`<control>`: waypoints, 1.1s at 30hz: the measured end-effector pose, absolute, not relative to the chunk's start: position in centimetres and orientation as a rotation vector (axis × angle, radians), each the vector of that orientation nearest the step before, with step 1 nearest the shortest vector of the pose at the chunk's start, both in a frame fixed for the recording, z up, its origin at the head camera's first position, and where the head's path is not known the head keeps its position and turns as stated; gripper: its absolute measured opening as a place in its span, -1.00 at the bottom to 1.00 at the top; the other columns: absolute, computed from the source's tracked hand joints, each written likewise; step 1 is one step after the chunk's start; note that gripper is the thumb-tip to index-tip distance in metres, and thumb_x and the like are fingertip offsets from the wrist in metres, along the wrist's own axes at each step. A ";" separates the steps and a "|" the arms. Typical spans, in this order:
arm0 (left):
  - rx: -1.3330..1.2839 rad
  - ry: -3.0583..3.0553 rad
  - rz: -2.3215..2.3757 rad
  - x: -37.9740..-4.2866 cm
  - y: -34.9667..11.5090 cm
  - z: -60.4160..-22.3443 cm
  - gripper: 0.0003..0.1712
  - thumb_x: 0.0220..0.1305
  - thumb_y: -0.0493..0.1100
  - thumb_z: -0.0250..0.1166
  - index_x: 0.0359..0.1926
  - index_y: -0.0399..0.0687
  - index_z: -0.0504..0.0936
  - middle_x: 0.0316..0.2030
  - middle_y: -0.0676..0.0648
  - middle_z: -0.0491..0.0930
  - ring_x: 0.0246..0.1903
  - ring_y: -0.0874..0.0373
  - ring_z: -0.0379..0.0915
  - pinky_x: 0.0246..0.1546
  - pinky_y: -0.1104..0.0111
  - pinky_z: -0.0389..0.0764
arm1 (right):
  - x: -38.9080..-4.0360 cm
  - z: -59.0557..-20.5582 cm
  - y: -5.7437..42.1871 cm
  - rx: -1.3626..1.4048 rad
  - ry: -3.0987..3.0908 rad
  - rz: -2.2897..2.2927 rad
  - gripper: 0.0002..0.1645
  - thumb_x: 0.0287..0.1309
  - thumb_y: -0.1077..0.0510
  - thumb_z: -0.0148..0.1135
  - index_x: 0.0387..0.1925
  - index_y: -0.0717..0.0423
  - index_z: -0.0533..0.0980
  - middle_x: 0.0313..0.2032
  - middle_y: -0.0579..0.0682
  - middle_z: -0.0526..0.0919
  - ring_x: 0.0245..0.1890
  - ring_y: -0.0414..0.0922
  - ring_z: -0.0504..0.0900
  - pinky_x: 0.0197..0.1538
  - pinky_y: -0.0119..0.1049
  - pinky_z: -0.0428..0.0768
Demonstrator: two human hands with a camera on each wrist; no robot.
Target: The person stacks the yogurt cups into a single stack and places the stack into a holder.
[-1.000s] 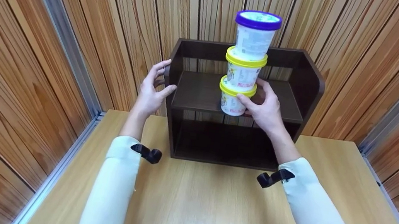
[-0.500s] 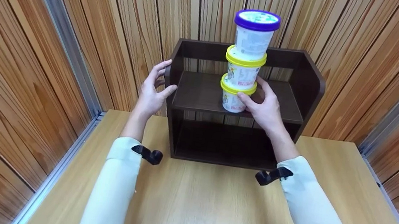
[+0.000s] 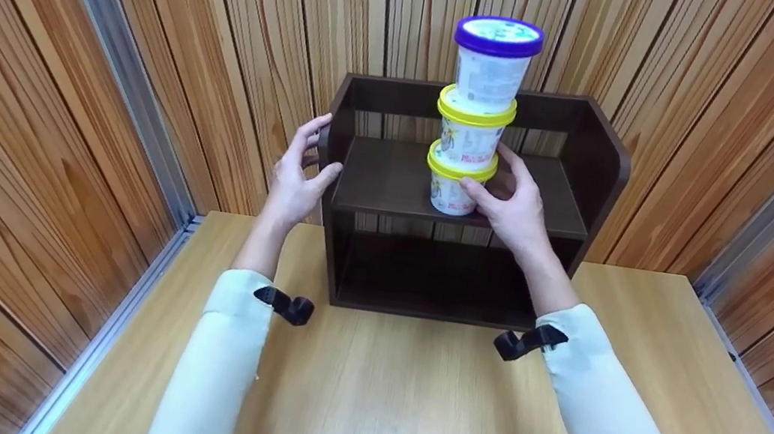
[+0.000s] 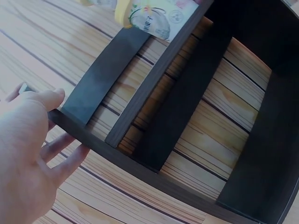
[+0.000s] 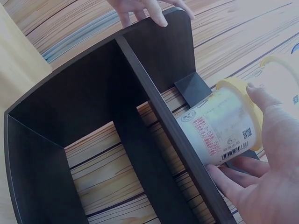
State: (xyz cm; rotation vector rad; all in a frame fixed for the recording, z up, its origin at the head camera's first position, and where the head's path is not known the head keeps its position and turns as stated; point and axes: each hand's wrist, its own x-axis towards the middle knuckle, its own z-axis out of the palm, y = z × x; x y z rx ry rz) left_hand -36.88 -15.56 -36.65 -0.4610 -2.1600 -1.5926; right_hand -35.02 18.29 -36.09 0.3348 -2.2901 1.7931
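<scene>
My right hand (image 3: 518, 213) grips the lowest of three stacked lidded paper tubs, thumb in front and fingers behind. This bottom tub (image 3: 447, 197) has a yellow lid and is at the front edge of the dark brown shelf's upper board (image 3: 389, 176). On it stands another yellow-lidded tub (image 3: 469, 144), topped by a larger tub with a purple lid (image 3: 490, 76). The stack leans slightly right. My left hand (image 3: 296, 180) holds the front edge of the shelf unit's left side panel (image 3: 343, 131), thumb inside and fingers outside, as the left wrist view shows.
The shelf's lower compartment (image 3: 438, 281) is dark, below the upper board. Under the shelf unit is a light wooden table (image 3: 369, 396). Wood-patterned walls (image 3: 230, 36) rise behind and at both sides. A black camera mount (image 3: 528, 343) sits on each sleeve cuff.
My right hand has shifted the stack slightly back, up and left in the head view, bringing the bottom tub over the upper board's front edge. The left hand stays in place.
</scene>
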 end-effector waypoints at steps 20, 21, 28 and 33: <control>-0.347 -2.195 -1.563 -33.6 -15.4 -37.2 -0.08 0.51 -0.16 0.46 0.76 0.30 0.30 0.73 -0.22 0.32 0.57 -0.31 0.46 0.44 -0.23 0.68 | -31.8 -38.0 21.2 0.404 -2.188 1.776 -0.15 0.52 0.22 0.44 0.70 0.14 0.34 0.62 0.32 0.49 0.63 0.22 0.52 0.41 -0.43 0.63; -0.353 -2.186 -1.572 -33.4 -15.4 -37.4 -0.08 0.50 -0.16 0.46 0.75 0.28 0.30 0.74 -0.21 0.31 0.59 -0.31 0.44 0.46 -0.23 0.66 | -31.6 -38.2 21.3 0.408 -2.185 1.776 -0.16 0.53 0.24 0.43 0.70 0.15 0.35 0.62 0.33 0.49 0.64 0.22 0.51 0.43 -0.42 0.64; -0.368 -2.174 -1.582 -31.6 -15.2 -38.9 -0.19 0.54 -0.10 0.47 0.70 0.14 0.41 0.72 -0.13 0.37 0.59 -0.36 0.45 0.59 -0.23 0.54 | -30.1 -39.7 22.1 0.411 -2.186 1.785 -0.16 0.51 0.33 0.39 0.70 0.21 0.33 0.63 0.33 0.47 0.65 0.21 0.48 0.60 -0.15 0.58; -0.398 -2.187 -1.575 -30.3 -15.1 -40.2 -0.22 0.55 -0.09 0.47 0.68 0.09 0.45 0.74 -0.13 0.34 0.63 -0.33 0.40 0.67 -0.23 0.43 | -28.8 -41.1 22.9 0.420 -2.184 1.767 -0.15 0.50 0.36 0.38 0.70 0.22 0.32 0.65 0.26 0.46 0.68 0.09 0.45 0.47 -0.49 0.56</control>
